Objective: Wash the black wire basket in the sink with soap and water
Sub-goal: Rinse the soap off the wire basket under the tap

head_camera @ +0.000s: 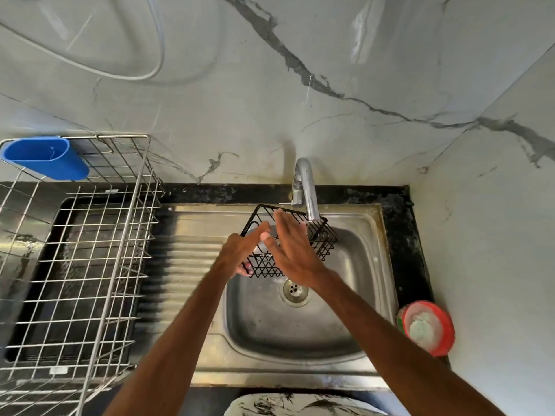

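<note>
The black wire basket (322, 241) hangs tilted over the steel sink (369, 265), just under the chrome tap (306, 187). My left hand (240, 253) grips its near left corner, fingers curled under the wire and the index finger stretched along the rim. With fingers straight and spread, my right hand (292, 250) lies flat against the basket's inside. No running water shows at the spout. A red soap dish (429, 327) with a pale green scrubber sits at the sink's right edge.
A steel wire dish rack (90, 265) with a blue cutlery cup (48, 157) fills the counter on the left. The ribbed drainboard (186, 265) lies between rack and bowl. The drain (295, 291) is open below the basket. Marble walls close in behind and at right.
</note>
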`<state>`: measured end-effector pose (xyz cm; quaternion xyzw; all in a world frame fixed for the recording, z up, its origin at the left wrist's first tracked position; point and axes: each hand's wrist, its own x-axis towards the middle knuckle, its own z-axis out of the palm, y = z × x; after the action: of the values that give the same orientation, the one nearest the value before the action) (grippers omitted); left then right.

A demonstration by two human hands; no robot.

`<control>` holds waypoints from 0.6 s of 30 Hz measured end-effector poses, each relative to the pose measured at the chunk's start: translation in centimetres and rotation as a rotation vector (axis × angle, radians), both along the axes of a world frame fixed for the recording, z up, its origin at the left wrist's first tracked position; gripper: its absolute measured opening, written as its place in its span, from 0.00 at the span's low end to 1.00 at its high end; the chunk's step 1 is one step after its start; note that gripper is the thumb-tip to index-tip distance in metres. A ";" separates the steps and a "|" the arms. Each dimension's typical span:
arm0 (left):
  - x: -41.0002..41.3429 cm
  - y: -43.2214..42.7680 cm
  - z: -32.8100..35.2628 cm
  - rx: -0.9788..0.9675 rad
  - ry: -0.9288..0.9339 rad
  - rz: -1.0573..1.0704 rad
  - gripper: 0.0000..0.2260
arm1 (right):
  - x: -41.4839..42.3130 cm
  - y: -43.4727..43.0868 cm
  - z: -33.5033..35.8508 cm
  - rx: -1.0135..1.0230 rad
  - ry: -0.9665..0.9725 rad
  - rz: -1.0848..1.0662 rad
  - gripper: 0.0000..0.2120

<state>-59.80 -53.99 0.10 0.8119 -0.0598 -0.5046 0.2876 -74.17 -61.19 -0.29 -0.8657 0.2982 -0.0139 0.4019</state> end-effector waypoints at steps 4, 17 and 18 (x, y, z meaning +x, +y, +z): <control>0.0 -0.8 0.7 -0.017 0.076 -0.015 0.49 | -0.3 0.7 0.3 -0.162 0.001 0.071 0.35; -0.4 -0.7 0.9 0.049 0.022 -0.043 0.43 | -4.6 -2.4 -1.9 -0.015 0.139 -0.075 0.35; -0.5 -0.7 0.8 0.049 0.026 -0.037 0.45 | -4.0 -1.6 -1.4 0.011 0.144 -0.090 0.37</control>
<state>-60.28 -54.71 0.91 0.8107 -0.0586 -0.5216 0.2592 -78.13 -62.78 -1.73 -0.8478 0.3651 0.0320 0.3832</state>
